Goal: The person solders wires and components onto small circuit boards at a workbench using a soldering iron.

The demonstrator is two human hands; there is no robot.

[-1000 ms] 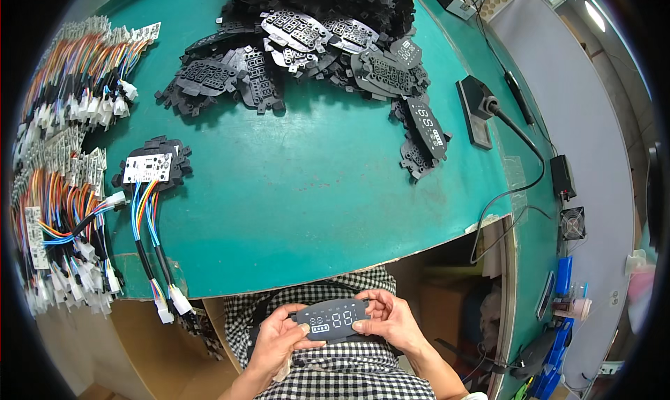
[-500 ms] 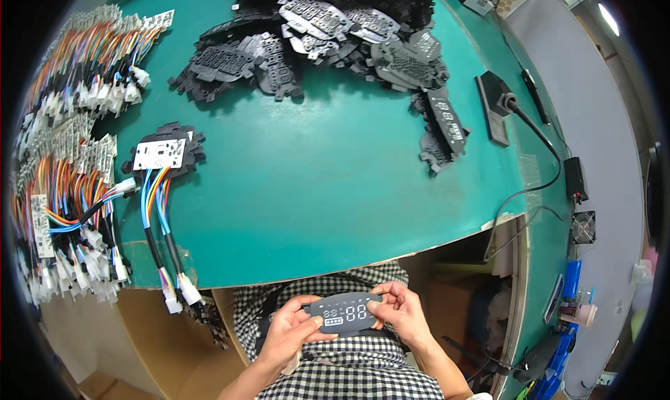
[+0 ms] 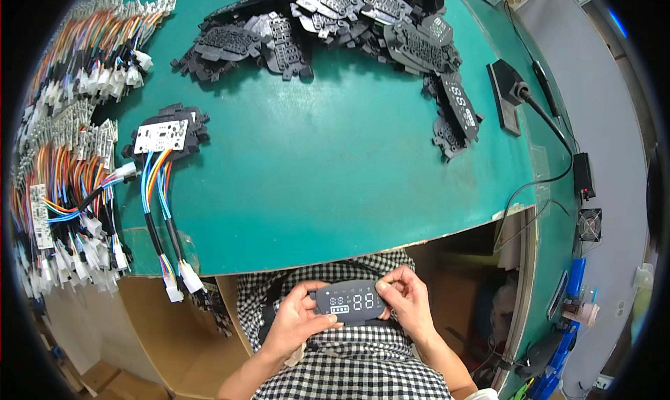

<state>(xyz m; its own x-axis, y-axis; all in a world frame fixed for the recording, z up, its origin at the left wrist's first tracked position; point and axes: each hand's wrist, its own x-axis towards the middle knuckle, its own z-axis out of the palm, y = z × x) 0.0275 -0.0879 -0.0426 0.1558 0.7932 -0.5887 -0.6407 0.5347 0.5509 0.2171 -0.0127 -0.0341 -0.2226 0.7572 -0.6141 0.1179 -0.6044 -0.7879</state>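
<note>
Below the table's front edge, over my lap, both hands hold a dark oval display panel (image 3: 351, 302) with pale digit segments on its face. My left hand (image 3: 299, 319) grips its left end, thumb lying along the lower edge. My right hand (image 3: 405, 299) pinches the panel's right end with thumb and fingertips. The panel lies flat, face up, in front of my checked shirt.
On the green table (image 3: 314, 177) a white circuit board on a black frame (image 3: 164, 135) trails coloured wires over the front edge. Wire harnesses (image 3: 63, 156) crowd the left side. Black panel parts (image 3: 328, 23) are heaped at the back; a foot-shaped black stand with cable (image 3: 508, 96) sits right.
The view has shifted slightly, so the table sits higher in the picture. Both hands still hold the display panel over my lap; my right fingers have closed tighter on its right end.
</note>
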